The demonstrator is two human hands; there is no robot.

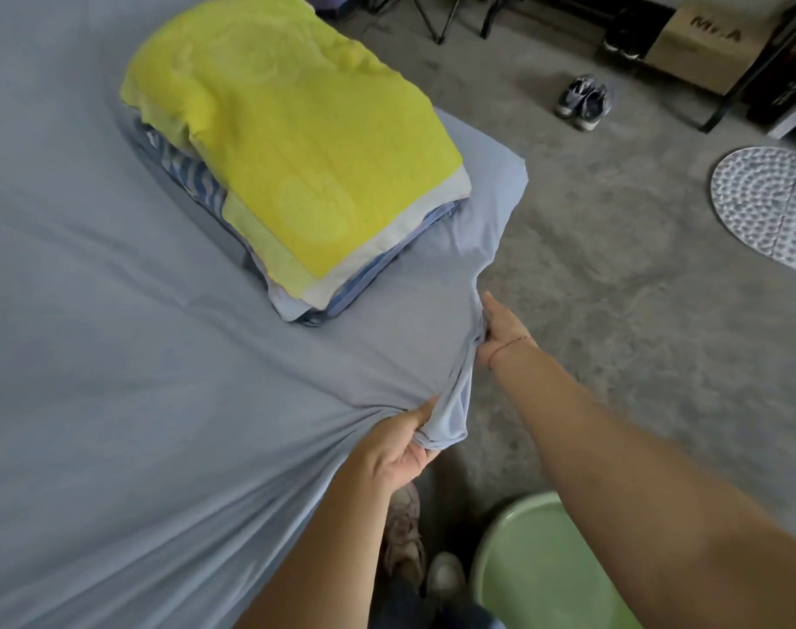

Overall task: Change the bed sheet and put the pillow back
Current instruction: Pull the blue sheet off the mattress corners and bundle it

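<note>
A grey-blue bed sheet (137, 356) lies spread over the bed, mostly smooth, with creases fanning toward the bed's right edge where both hands pull it. The left hand (398, 447) has its fingers and thumb curled round a bunched fold of the sheet's edge at the near part of that side. The right hand (500, 329), a thin cord at its wrist, grips the same gathered edge a little farther along, fingers closed into the cloth. Toward the bed's far right corner sits a stack of folded striped bedding (183, 170) with a yellow towel (296, 129) draped over its top; whether a pillow is in it cannot be told. On the concrete floor (614, 288) beside the bed stand a green basin (537, 560) near the person's feet, a pair of shoes (584, 102), a cardboard box (705, 47) and a patterned mat (768, 197)
</note>
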